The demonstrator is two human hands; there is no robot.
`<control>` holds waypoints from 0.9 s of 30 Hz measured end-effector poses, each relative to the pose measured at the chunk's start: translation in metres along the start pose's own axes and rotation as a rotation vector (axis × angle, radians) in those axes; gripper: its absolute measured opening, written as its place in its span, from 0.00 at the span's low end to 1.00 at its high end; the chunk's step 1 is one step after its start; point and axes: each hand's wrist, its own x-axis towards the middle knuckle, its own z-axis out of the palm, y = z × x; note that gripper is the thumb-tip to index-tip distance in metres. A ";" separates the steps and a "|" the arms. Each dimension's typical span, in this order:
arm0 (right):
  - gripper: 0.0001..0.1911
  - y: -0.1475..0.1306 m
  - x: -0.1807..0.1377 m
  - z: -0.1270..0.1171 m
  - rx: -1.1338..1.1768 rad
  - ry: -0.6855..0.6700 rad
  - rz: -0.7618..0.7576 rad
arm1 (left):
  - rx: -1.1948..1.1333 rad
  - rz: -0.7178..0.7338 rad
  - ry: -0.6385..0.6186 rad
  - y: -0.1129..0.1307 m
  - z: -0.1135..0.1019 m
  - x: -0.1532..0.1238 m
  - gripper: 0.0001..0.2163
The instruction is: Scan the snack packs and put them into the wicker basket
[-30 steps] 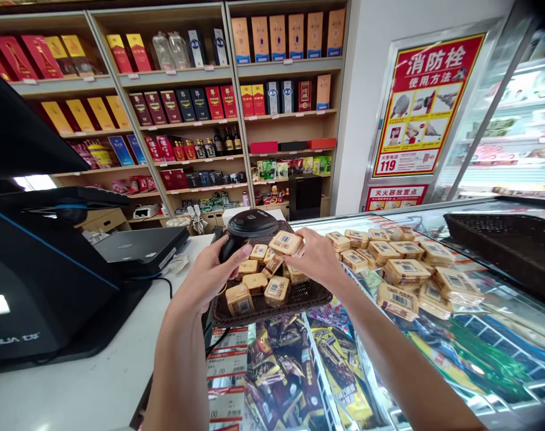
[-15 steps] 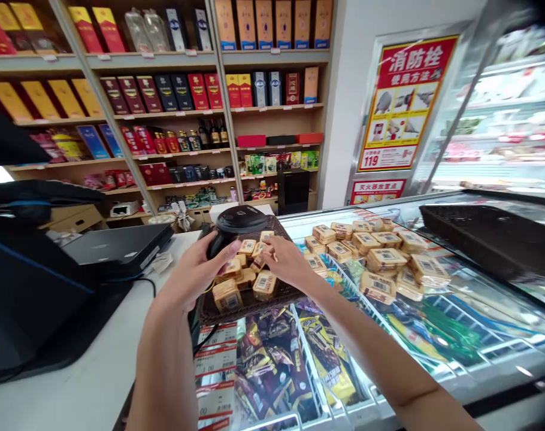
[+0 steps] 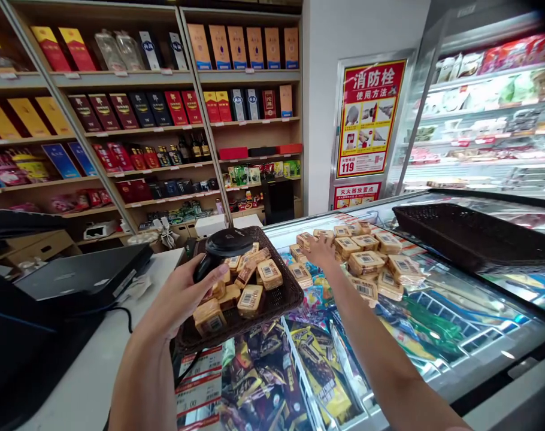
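Observation:
My left hand (image 3: 182,293) is closed round a black barcode scanner (image 3: 222,250) and holds it over the left side of a dark wicker basket (image 3: 281,296). Several small wrapped tan cakes with barcode labels (image 3: 253,281) lie in that basket. My right hand (image 3: 320,251) reaches right over the glass freezer lid onto a heap of the same wrapped cakes (image 3: 366,257). Its fingers lie on the packets at the heap's left edge; a grip does not show.
A black till screen and a flat device (image 3: 81,275) stand on the white counter (image 3: 97,365) at left. An empty dark basket (image 3: 470,236) sits on the freezer at right. Ice-cream packets (image 3: 308,371) show under the glass. Shelves of boxed liquor fill the back wall.
My right hand let a cake go into the basket and moved right to the heap on the freezer lid. The view swung right and down a little.

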 end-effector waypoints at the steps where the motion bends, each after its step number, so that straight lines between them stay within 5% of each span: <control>1: 0.25 0.000 0.001 0.007 0.013 0.012 0.002 | 0.008 -0.007 0.004 -0.001 -0.002 0.000 0.25; 8: 0.14 0.001 0.000 0.017 0.125 0.182 -0.018 | 0.005 -0.010 0.040 -0.009 -0.009 0.000 0.26; 13: 0.20 -0.013 0.004 -0.007 0.183 0.289 -0.110 | -0.025 -0.019 0.037 -0.003 -0.007 -0.004 0.25; 20: 0.21 -0.063 -0.034 -0.055 0.305 0.431 -0.604 | -0.085 -0.012 0.000 -0.002 -0.009 -0.008 0.20; 27: 0.19 -0.078 -0.060 -0.073 0.298 0.410 -0.862 | -0.132 0.002 -0.063 0.000 -0.007 -0.010 0.19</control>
